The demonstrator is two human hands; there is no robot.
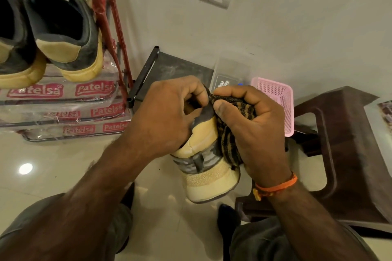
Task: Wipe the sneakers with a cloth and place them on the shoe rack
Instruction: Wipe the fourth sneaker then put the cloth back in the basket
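Observation:
A grey and tan sneaker with a cream sole hangs heel toward me at the frame's middle. My left hand grips it at the collar, fingers curled into the opening. My right hand holds a brown and black striped cloth bunched against the sneaker's right side and collar. Two more grey and tan sneakers stand heels out on the top shelf of the shoe rack at the upper left.
The rack has red posts and plastic-wrapped shelves. A dark frame, a clear box and a pink basket sit by the wall. A brown plastic stool stands right. My knees are at the bottom, over glossy floor tiles.

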